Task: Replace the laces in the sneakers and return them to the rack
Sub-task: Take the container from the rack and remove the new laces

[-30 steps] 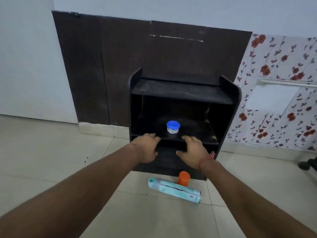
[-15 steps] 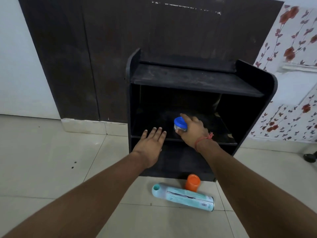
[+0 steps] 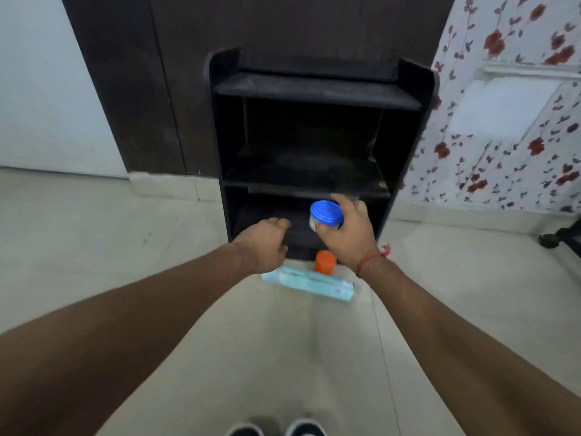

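Right hand (image 3: 349, 237) grips blue-lidded jar (image 3: 325, 215) at frame centre, before black rack (image 3: 314, 96) (shelves bare); left hand (image 3: 262, 243) loosely curled, holding nothing.

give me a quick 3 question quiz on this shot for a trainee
1. True or false: the right hand grips the blue-lidded jar.
2. Which lies on the floor in front of the black rack? A) a pale blue tube B) a sneaker C) a brush
3. Fill in: the orange cap stands between the rack and the ____.

Key
1. True; its fingers curl round the jar.
2. A, the pale blue tube.
3. Tube.

The left hand holds nothing.
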